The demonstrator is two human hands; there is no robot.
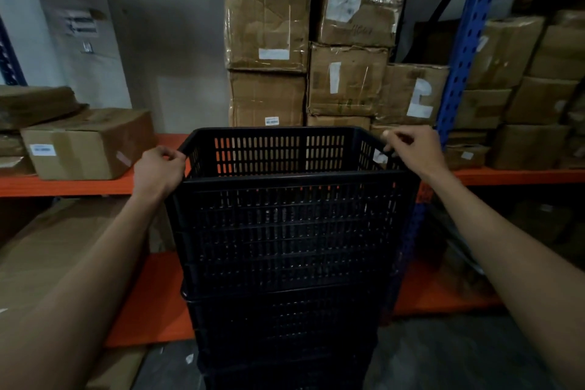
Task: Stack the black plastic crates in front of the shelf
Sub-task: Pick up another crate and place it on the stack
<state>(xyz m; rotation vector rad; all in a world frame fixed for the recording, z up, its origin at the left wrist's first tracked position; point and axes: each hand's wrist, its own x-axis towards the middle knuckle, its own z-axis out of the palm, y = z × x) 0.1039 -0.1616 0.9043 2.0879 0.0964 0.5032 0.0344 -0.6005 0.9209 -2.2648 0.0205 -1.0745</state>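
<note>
Orange shelf boards carry taped cardboard boxes behind our stack of black crates on the floor. We grip the top crate by its side rims, left hand and right hand both curled on; it seems nested in the stack.

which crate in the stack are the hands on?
The top crate: left hand and right hand each grip its rim at the side walls. The lower crates sit beneath it, untouched.
</note>
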